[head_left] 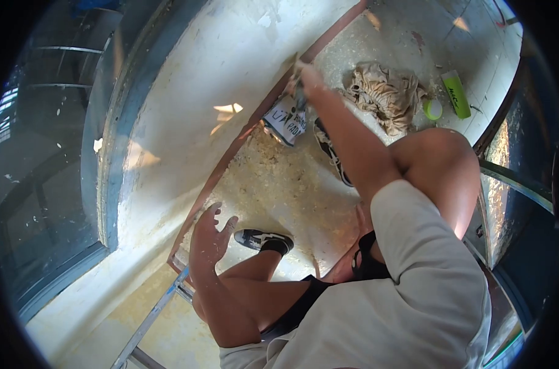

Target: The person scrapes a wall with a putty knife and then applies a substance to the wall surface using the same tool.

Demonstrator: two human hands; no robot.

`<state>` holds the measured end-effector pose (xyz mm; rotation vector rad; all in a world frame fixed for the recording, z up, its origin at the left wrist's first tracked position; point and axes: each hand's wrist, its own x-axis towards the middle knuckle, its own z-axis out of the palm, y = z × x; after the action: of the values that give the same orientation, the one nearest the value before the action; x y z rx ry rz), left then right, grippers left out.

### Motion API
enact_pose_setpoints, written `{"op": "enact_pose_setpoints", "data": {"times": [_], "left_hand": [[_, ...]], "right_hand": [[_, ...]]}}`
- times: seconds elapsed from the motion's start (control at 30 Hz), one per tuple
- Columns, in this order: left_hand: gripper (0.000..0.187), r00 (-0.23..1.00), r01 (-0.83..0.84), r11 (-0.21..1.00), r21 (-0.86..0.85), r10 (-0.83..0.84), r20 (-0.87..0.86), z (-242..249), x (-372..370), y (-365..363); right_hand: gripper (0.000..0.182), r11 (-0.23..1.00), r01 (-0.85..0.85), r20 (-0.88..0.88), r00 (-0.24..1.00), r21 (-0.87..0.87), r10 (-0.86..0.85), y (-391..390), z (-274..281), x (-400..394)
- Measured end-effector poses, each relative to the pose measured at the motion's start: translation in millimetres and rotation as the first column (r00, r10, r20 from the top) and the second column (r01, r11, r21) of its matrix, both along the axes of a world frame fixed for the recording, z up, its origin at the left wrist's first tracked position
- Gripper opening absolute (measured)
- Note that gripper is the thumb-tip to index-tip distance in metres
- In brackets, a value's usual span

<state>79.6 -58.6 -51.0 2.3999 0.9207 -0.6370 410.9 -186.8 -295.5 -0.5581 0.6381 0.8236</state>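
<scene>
My right hand (pixel 309 80) is closed and blurred, low against the foot of the wall. It overlaps a small greyish thing, and I cannot tell what this is. Just below that hand lies a white printed packet (pixel 285 123) with black lettering and a dark blue edge, on the floor beside the red-brown skirting strip. Over to the left, my left hand (pixel 210 237) hangs in front of my knee with thumb and fingers apart, holding nothing. Pale dust coats its skin.
Pale debris covers the floor (pixel 273 178) between my shoes. A crumpled beige cloth (pixel 387 95) lies at upper right, with a green bottle (pixel 456 94) and a green lid (pixel 432 109) beside it. A metal frame leg (pixel 147 323) stands at lower left, under a blue-framed window (pixel 110 184).
</scene>
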Motion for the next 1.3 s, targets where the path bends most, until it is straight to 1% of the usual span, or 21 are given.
{"op": "enact_pose_setpoints", "data": {"times": [0.03, 0.07, 0.13, 0.2, 0.27, 0.3, 0.4, 0.43, 0.5, 0.57, 0.6, 0.7, 0.73, 0.8, 0.87, 0.97, 1.0, 1.07, 1.1, 1.2, 1.3], "left_hand": [[0.054, 1.0, -0.004, 1.0, -0.027, 0.005, 0.03, -1, 3, 0], [0.054, 0.999, -0.001, 1.0, -0.029, 0.002, 0.037, -4, 2, 1], [0.053, 0.999, -0.003, 0.997, -0.081, 0.006, 0.031, -12, 0, 8], [0.053, 1.0, -0.006, 0.999, -0.039, 0.005, -0.013, -8, -5, 7], [0.053, 1.0, 0.008, 1.0, 0.016, -0.008, -0.016, -8, 5, 12], [0.053, 0.999, -0.006, 0.999, -0.038, 0.008, 0.035, -11, 4, 11], [0.051, 0.996, -0.076, 0.989, -0.128, 0.082, 0.042, -15, -2, 10], [0.051, 1.0, -0.031, 0.998, -0.047, 0.03, -0.003, -12, -4, 8], [0.051, 0.999, 0.041, 0.998, 0.044, -0.039, -0.034, -10, 0, 10], [0.053, 0.999, -0.009, 0.996, -0.092, 0.013, 0.047, -11, -2, 7], [0.053, 0.999, -0.002, 0.997, -0.081, 0.006, 0.05, -11, 0, 10], [0.054, 1.0, 0.018, 1.0, 0.009, -0.017, -0.025, -8, -3, 6], [0.054, 0.999, 0.027, 0.999, 0.017, -0.027, -0.019, -7, -3, 8], [0.054, 0.998, 0.026, 0.997, -0.076, -0.022, 0.052, -11, -6, 8], [0.054, 0.999, -0.018, 0.993, -0.115, 0.022, 0.034, -13, -7, 9], [0.052, 1.0, 0.019, 1.0, -0.004, -0.019, -0.012, -13, -10, 11], [0.052, 1.0, 0.025, 1.0, 0.002, -0.025, -0.004, -15, -12, 13], [0.052, 0.999, -0.009, 0.995, -0.095, 0.014, 0.052, -20, -17, 12], [0.051, 1.0, -0.02, 0.994, -0.109, 0.021, 0.008, -22, -19, 15], [0.051, 0.998, 0.016, 1.0, 0.02, -0.014, -0.067, -12, -14, 9], [0.051, 0.999, -0.018, 0.995, -0.1, 0.023, 0.047, -18, -19, 12]], "right_hand": [[0.032, 0.983, -0.045, 0.113, 0.991, -0.179, 0.066, 6, 44, -25], [0.032, 0.983, -0.041, 0.12, 0.991, -0.181, 0.064, 13, 51, -33], [0.022, 0.985, 0.079, 0.087, 0.994, -0.153, -0.066, 28, 42, -41], [0.02, 0.979, 0.01, 0.017, 1.0, -0.205, -0.007, 20, 8, -31], [0.017, 0.999, 0.044, 0.067, 0.997, 0.027, -0.045, 25, 7, -23], [0.015, 0.988, 0.118, 0.058, 0.992, -0.101, -0.113, 32, 52, -47], [0.018, 0.983, 0.115, 0.026, 0.993, -0.146, -0.112, 33, 21, -31], [0.018, 0.991, 0.073, -0.081, 0.993, -0.11, -0.082, 28, -16, -11], [0.018, 0.993, 0.092, -0.024, 0.995, -0.079, -0.095, 33, 8, -31], [0.017, 0.991, 0.123, 0.044, 0.992, -0.052, -0.12, 41, 44, -53], [0.017, 0.991, 0.13, 0.045, 0.991, -0.04, -0.128, 40, 38, -44], [0.017, 0.997, 0.06, -0.169, 0.984, 0.038, -0.052, 24, -28, -5], [0.017, 0.996, 0.069, -0.164, 0.985, 0.047, -0.06, 28, 3, -18], [0.024, 0.995, 0.079, -0.001, 0.997, -0.063, -0.079, 37, 57, -52], [0.025, 0.994, 0.068, 0.011, 0.998, -0.088, -0.068, 36, 45, -46], [0.017, 0.999, 0.033, -0.161, 0.987, 0.025, -0.028, 20, -9, -22], [0.017, 0.999, 0.038, -0.153, 0.988, 0.031, -0.033, 23, 4, -29], [0.028, 1.0, -0.002, 0.025, 1.0, 0.002, 0.002, 27, 38, -52], [0.029, 0.999, -0.007, 0.038, 0.999, -0.046, 0.009, 27, 40, -51], [0.027, 0.999, -0.047, -0.083, 0.995, 0.004, 0.047, 19, -25, -23], [0.024, 1.0, 0.01, -0.013, 1.0, -0.019, -0.01, 30, 33, -55]]}}
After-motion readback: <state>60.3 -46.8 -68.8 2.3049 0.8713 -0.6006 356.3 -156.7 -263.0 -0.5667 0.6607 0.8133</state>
